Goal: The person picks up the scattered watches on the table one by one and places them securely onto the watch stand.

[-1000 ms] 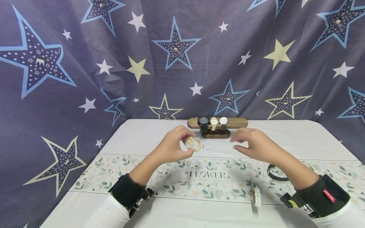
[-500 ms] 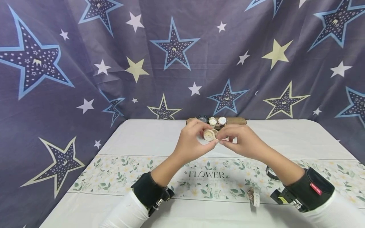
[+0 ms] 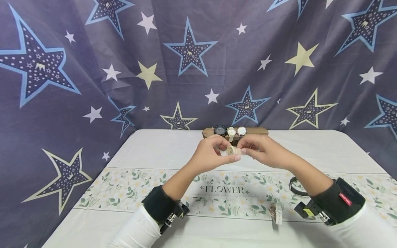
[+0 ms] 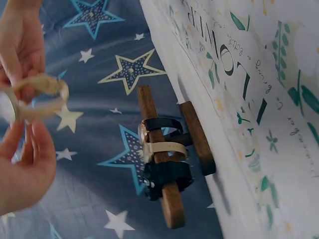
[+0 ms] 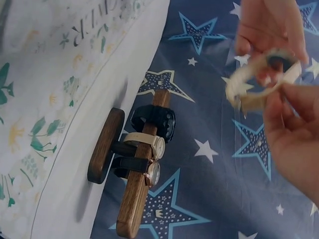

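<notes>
Two hands meet above the table (image 3: 155,151), left hand (image 3: 207,155) and right hand (image 3: 263,150) both pinching a cream-strapped watch (image 3: 231,150) held in the air just in front of the wooden watch stand (image 3: 257,131). Three watches (image 3: 231,131) sit on that stand. Nearer, a black strap (image 3: 294,189) and a pale watch (image 3: 277,213) lie on the floral runner (image 3: 124,189).

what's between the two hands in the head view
A cream-strapped watch, pinched from both sides by the left hand and the right hand. It hangs in front of the wooden watch stand.
</notes>
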A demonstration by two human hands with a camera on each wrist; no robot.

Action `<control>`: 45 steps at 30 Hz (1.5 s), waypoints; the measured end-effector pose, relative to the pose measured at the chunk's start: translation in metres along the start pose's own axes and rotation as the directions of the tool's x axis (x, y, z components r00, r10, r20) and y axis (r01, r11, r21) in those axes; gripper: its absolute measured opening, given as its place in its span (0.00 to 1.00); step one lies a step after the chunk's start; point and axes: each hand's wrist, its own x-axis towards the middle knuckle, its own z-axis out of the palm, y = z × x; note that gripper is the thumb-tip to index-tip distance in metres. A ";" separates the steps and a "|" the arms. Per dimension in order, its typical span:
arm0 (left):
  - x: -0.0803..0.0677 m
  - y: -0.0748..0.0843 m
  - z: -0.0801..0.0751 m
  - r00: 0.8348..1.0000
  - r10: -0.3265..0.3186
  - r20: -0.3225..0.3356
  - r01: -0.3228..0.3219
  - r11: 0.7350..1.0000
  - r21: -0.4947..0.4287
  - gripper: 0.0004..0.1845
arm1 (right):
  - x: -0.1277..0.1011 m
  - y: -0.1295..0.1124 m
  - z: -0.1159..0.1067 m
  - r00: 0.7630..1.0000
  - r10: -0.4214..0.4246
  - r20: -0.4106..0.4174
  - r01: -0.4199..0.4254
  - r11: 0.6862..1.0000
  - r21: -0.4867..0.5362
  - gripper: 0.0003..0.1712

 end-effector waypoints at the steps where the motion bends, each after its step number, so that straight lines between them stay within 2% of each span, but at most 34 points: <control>1: 0.000 -0.001 -0.003 0.998 -0.047 0.050 0.050 0.997 -0.055 0.14 | 0.000 0.001 -0.002 0.999 0.026 0.033 -0.029 0.997 0.071 0.07; 2: 0.000 -0.002 -0.005 0.991 -0.084 0.102 0.095 0.990 -0.108 0.14 | 0.000 0.001 -0.004 0.997 0.049 0.061 -0.057 0.989 0.135 0.06; 4: 0.000 -0.003 -0.011 0.975 -0.103 0.197 0.148 0.962 -0.228 0.14 | 0.000 0.003 -0.009 0.991 0.072 0.109 -0.096 0.966 0.240 0.06; 6: -0.001 -0.005 -0.015 0.961 -0.081 0.266 0.168 0.931 -0.325 0.17 | -0.001 0.005 -0.012 0.987 0.081 0.135 -0.120 0.943 0.309 0.07; 8: -0.002 -0.006 -0.017 0.953 -0.052 0.300 0.170 0.908 -0.383 0.19 | -0.001 0.007 -0.015 0.985 0.089 0.147 -0.137 0.925 0.354 0.08; 10: -0.003 -0.007 -0.017 0.953 -0.037 0.302 0.164 0.898 -0.408 0.21 | -0.001 0.008 -0.015 0.984 0.096 0.152 -0.148 0.913 0.380 0.08; 12: -0.003 -0.007 -0.016 0.957 -0.050 0.285 0.167 0.899 -0.404 0.20 | -0.001 0.009 -0.016 0.982 0.106 0.154 -0.160 0.907 0.390 0.08; 17: -0.005 -0.004 -0.013 0.966 -0.096 0.239 0.189 0.893 -0.408 0.19 | 0.000 0.010 -0.014 0.984 0.112 0.140 -0.158 0.914 0.373 0.10; 21: -0.005 -0.001 -0.011 0.967 -0.161 0.199 0.232 0.880 -0.414 0.17 | 0.001 0.009 -0.011 0.990 0.131 0.059 -0.143 0.930 0.339 0.12; 23: -0.004 0.000 -0.011 0.963 -0.215 0.164 0.265 0.871 -0.413 0.16 | 0.002 0.008 -0.009 0.992 0.126 -0.018 -0.115 0.951 0.288 0.12; 25: -0.004 0.002 -0.010 0.956 -0.266 0.123 0.293 0.862 -0.414 0.15 | 0.003 0.006 -0.005 0.989 0.097 -0.109 -0.074 0.978 0.196 0.11; 27: -0.004 0.002 -0.008 0.948 -0.306 0.087 0.313 0.854 -0.416 0.15 | 0.004 0.005 -0.001 0.981 0.029 -0.191 -0.020 0.999 0.050 0.12; 28: -0.004 0.003 -0.006 0.944 -0.320 0.075 0.321 0.850 -0.417 0.15 | 0.005 0.004 0.001 0.974 -0.013 -0.226 0.005 0.999 -0.036 0.12; 31: -0.003 0.004 0.000 0.942 -0.327 0.069 0.324 0.841 -0.434 0.15 | 0.007 0.004 0.007 0.946 -0.137 -0.295 0.063 0.966 -0.249 0.14; 33: -0.003 0.005 0.005 0.943 -0.322 0.081 0.323 0.835 -0.446 0.16 | 0.008 0.004 0.010 0.926 -0.201 -0.319 0.087 0.937 -0.337 0.14; 36: -0.004 0.006 0.011 0.950 -0.302 0.075 0.303 0.847 -0.437 0.16 | 0.008 0.005 0.011 0.909 -0.245 -0.337 0.106 0.918 -0.383 0.14; 37: -0.004 0.006 0.013 0.954 -0.292 0.063 0.290 0.858 -0.423 0.16 | 0.008 0.005 0.011 0.907 -0.252 -0.338 0.110 0.915 -0.388 0.14; 39: -0.006 0.005 0.014 0.970 -0.243 0.022 0.235 0.904 -0.358 0.18 | 0.007 0.007 0.011 0.910 -0.243 -0.336 0.107 0.921 -0.375 0.14; 42: -0.006 0.001 0.014 0.995 -0.087 -0.043 0.076 0.977 -0.201 0.25 | 0.006 0.008 0.011 0.919 -0.202 -0.338 0.085 0.940 -0.329 0.13; 43: -0.006 -0.001 0.014 0.998 -0.017 -0.059 0.007 0.988 -0.152 0.28 | 0.006 0.008 0.010 0.922 -0.181 -0.341 0.072 0.949 -0.308 0.12; 45: -0.004 -0.004 0.012 0.988 0.129 -0.079 -0.134 0.989 -0.065 0.34 | 0.006 0.008 0.010 0.927 -0.141 -0.347 0.047 0.963 -0.266 0.11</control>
